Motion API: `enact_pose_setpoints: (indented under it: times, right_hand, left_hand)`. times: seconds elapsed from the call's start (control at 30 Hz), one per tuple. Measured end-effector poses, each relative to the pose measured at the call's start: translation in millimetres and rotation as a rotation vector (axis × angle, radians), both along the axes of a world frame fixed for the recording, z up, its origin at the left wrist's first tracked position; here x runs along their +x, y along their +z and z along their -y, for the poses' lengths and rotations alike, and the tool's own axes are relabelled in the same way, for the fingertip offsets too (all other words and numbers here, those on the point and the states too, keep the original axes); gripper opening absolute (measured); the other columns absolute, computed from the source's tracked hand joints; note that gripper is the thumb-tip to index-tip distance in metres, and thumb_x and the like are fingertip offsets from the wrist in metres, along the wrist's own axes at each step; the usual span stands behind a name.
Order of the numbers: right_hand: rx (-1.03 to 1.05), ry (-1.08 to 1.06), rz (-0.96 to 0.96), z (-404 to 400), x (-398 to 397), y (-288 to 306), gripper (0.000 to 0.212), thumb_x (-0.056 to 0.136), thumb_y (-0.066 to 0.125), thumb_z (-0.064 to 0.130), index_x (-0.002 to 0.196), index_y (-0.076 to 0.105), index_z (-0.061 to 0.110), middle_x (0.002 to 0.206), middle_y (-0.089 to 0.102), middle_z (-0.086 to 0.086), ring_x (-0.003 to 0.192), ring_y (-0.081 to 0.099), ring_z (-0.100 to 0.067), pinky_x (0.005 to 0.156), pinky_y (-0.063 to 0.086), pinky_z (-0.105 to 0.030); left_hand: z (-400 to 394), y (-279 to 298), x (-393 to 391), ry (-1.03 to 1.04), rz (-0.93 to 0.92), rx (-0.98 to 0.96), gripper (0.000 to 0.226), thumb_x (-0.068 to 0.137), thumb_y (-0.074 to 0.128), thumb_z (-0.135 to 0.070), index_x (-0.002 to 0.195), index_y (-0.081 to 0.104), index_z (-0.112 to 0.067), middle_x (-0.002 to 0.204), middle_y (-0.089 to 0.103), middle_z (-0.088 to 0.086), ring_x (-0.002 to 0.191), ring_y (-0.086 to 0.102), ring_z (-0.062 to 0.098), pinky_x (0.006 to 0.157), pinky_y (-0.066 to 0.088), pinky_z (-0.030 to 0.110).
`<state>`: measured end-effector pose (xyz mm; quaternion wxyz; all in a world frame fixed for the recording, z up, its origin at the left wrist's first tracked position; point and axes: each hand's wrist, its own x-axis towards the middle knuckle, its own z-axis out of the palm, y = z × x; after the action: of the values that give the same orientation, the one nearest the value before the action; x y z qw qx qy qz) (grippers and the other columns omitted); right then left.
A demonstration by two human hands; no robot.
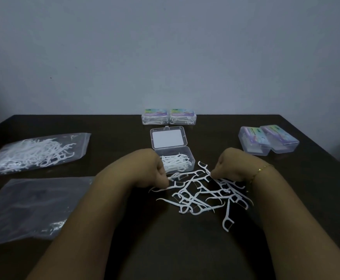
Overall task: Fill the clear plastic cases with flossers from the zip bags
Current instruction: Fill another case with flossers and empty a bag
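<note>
Fingers of both hands pinch loose flossers (201, 196); five cases, two bags.

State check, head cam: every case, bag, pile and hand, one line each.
open case: lid up, partly filled
back cases: closed, filled
right cases: closed, contents unclear
far bag: holds flossers
near bag: flat, looks empty
loose flossers: scattered on table
left hand: pinching a flosser
right hand: fingers curled at pile

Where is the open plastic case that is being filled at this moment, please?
In the head view the open case sits at table centre, just beyond the loose flossers, between the left hand and right hand.
</note>
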<state>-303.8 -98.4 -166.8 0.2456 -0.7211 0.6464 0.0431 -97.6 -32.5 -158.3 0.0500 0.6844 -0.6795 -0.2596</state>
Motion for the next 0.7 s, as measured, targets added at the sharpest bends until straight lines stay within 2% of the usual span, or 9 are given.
enact_pose_setpoints:
  times: [0.1,0.23,0.33,0.37,0.43,0.53,0.63,0.7]
  right_hand:
    - [0.013,0.007,0.012,-0.6,-1.4,1.5,0.034,0.085,0.066,0.028,0.109,0.065,0.005,0.107,0.065,-0.01,0.098,0.062,-0.022,0.09,0.052,-0.035]
    - [0.009,0.001,0.035,-1.9,-1.4,4.1,0.032,0.086,0.065,0.026,0.109,0.065,0.005,0.108,0.065,-0.011,0.1,0.061,-0.023,0.091,0.051,-0.035]
    - [-0.023,-0.003,0.074,-2.9,-1.1,7.1,0.027,0.087,0.063,0.025,0.104,0.068,0.003,0.106,0.066,-0.012,0.099,0.062,-0.024,0.091,0.051,-0.036]
    - [-0.033,-0.001,0.081,-3.6,-0.8,8.3,0.027,0.088,0.062,0.024,0.103,0.068,0.003,0.106,0.067,-0.013,0.099,0.062,-0.025,0.092,0.051,-0.037]
    - [-0.044,-0.002,0.085,-3.9,0.1,9.0,0.027,0.089,0.061,0.025,0.103,0.069,0.004,0.106,0.067,-0.012,0.1,0.062,-0.025,0.093,0.051,-0.038]
    - [-0.093,-0.022,0.146,-2.1,-0.5,8.3,0.019,0.088,0.062,0.023,0.092,0.071,0.007,0.098,0.068,-0.012,0.095,0.063,-0.026,0.09,0.052,-0.04]
    - [-0.208,-0.041,0.28,-1.6,-2.1,7.9,0.018,0.088,0.061,0.02,0.072,0.065,0.014,0.084,0.067,-0.01,0.084,0.063,-0.023,0.084,0.054,-0.038]
    - [-0.329,-0.047,0.43,-3.4,0.7,6.2,0.022,0.09,0.06,0.021,0.068,0.061,0.016,0.078,0.065,-0.006,0.075,0.061,-0.019,0.079,0.054,-0.036]
  left_hand:
    - [-0.6,6.0,7.4,0.016,-0.145,-0.13,0.01,0.077,0.071,-0.018,0.067,0.071,-0.018,0.066,0.068,-0.006,0.057,0.057,0.001,0.059,0.048,0.018]
    - [8.1,-1.8,8.4,0.115,-0.311,-0.435,0.012,0.079,0.073,-0.02,0.069,0.069,-0.023,0.066,0.068,-0.011,0.059,0.058,-0.003,0.061,0.047,0.016]
    - [14.2,-13.0,-2.3,0.217,-0.472,-0.606,0.012,0.082,0.071,-0.023,0.073,0.067,-0.029,0.077,0.071,-0.01,0.071,0.066,0.006,0.071,0.056,0.028]
    - [15.0,-15.3,-7.1,0.231,-0.497,-0.635,0.01,0.083,0.071,-0.024,0.076,0.067,-0.03,0.078,0.07,-0.012,0.072,0.066,0.004,0.073,0.057,0.031]
    - [17.1,-20.1,-13.4,0.223,-0.465,-0.626,0.003,0.084,0.071,-0.026,0.084,0.071,-0.029,0.08,0.068,-0.017,0.074,0.064,-0.001,0.076,0.057,0.032]
    - [21.3,-24.2,-11.3,0.179,-0.319,-0.499,0.011,0.083,0.071,-0.032,0.092,0.075,-0.028,0.087,0.071,-0.014,0.082,0.064,0.003,0.083,0.055,0.034]
    - [24.4,-21.4,-3.6,0.185,-0.235,-0.406,0.015,0.083,0.071,-0.033,0.097,0.076,-0.028,0.1,0.072,-0.011,0.09,0.062,0.004,0.088,0.052,0.032]
    - [25.5,-19.2,1.6,0.196,-0.207,-0.363,0.017,0.083,0.071,-0.033,0.098,0.076,-0.027,0.104,0.071,-0.011,0.091,0.061,0.005,0.088,0.052,0.032]
